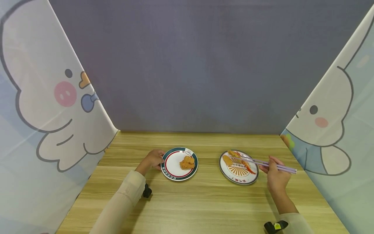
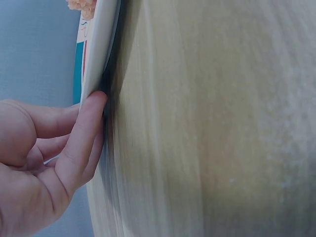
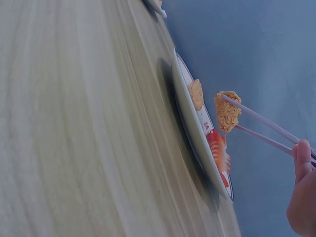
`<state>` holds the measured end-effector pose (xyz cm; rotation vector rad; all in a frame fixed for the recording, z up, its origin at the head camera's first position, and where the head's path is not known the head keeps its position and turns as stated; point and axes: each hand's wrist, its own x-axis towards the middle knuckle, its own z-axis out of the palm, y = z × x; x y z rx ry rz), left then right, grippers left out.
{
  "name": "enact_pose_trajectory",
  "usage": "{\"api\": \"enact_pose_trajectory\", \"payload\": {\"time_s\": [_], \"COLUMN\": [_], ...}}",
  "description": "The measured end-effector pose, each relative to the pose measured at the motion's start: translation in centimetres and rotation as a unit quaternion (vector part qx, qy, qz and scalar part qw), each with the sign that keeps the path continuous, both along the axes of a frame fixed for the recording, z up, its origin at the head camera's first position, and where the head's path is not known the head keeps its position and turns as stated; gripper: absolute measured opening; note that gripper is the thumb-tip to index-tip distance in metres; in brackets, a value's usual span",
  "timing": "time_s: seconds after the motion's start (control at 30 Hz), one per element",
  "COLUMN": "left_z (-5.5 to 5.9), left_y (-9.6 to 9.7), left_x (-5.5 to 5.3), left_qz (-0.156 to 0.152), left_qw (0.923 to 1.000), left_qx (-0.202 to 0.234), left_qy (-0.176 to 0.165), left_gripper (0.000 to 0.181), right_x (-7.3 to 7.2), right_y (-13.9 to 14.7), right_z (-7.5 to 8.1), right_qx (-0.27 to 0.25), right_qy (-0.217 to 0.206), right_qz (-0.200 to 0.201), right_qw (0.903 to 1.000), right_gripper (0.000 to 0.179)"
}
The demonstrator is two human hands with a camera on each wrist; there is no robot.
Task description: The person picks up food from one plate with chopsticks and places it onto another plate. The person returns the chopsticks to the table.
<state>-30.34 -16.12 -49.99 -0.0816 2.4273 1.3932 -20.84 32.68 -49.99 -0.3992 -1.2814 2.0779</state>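
My left hand (image 1: 154, 158) pinches the left edge of a white plate (image 1: 172, 162) with a green and red rim. In the left wrist view, fingers (image 2: 76, 148) reach under that rim. Several pieces of fried chicken (image 1: 187, 162) lie on this plate. My right hand (image 1: 277, 175) holds lilac chopsticks (image 1: 280, 166) over the other patterned plate (image 1: 233, 178). Between the chopstick tips is a rough, breaded fried piece (image 3: 227, 112), raised above the plate in the right wrist view. A smoother golden nugget (image 3: 196, 95) and a red-and-white shrimp (image 3: 218, 150) rest on that plate.
Both plates stand on a wood-grain table (image 1: 204, 201), with a gap between them. A grey backdrop (image 1: 193, 65) rises behind the table's far edge. Cartoon-printed cloth panels (image 1: 52, 136) flank it at left and right.
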Motion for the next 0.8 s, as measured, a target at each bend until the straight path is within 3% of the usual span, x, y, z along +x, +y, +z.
{"api": "enact_pose_trajectory", "payload": {"time_s": [0.27,0.8], "left_z": [0.0,0.1], "left_y": [0.0,0.1], "left_x": [-0.1,0.0], "left_qz": [-0.003,-0.005], "left_qw": [1.0000,1.0000], "left_qx": [-0.004,0.001], "left_qy": [-0.001,-0.001], "left_gripper": [0.041,0.042], "right_x": [0.0,-0.3], "right_y": [-0.6,-3.2], "right_z": [0.4,1.4], "right_qx": [-0.049,-0.049], "right_qy": [0.014,-0.026], "right_qz": [0.009,0.035], "right_qw": [0.9987,0.9978], "right_gripper": [0.012,0.013]}}
